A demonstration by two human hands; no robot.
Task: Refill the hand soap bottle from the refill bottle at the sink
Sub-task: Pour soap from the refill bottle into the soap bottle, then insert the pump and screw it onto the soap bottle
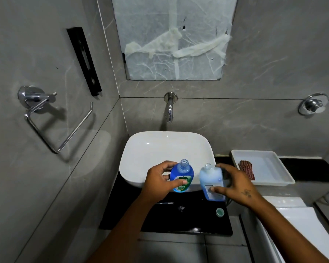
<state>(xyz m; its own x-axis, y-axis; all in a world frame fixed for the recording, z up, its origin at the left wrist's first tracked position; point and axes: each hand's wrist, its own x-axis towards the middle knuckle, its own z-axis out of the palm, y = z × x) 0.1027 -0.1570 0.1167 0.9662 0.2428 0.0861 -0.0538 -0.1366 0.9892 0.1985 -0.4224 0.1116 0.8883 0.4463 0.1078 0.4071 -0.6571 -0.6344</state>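
Observation:
My left hand (160,182) grips a blue bottle with a green shield label (182,174) over the front rim of the white sink (152,149). Its neck is open, with no cap on it. My right hand (235,184) holds a paler blue bottle (211,179) just to the right, upright, thumb across its white label; its mouth is open too. The two bottles stand side by side, a small gap apart. A small teal cap (220,212) lies on the black counter (125,215) below the right bottle.
A wall tap (169,111) hangs above the sink. A white tray (270,168) holding a dark red striped item stands on the right counter. A chrome towel ring is on the left wall, a chrome knob on the right wall. Something small and shiny lies on the counter's middle.

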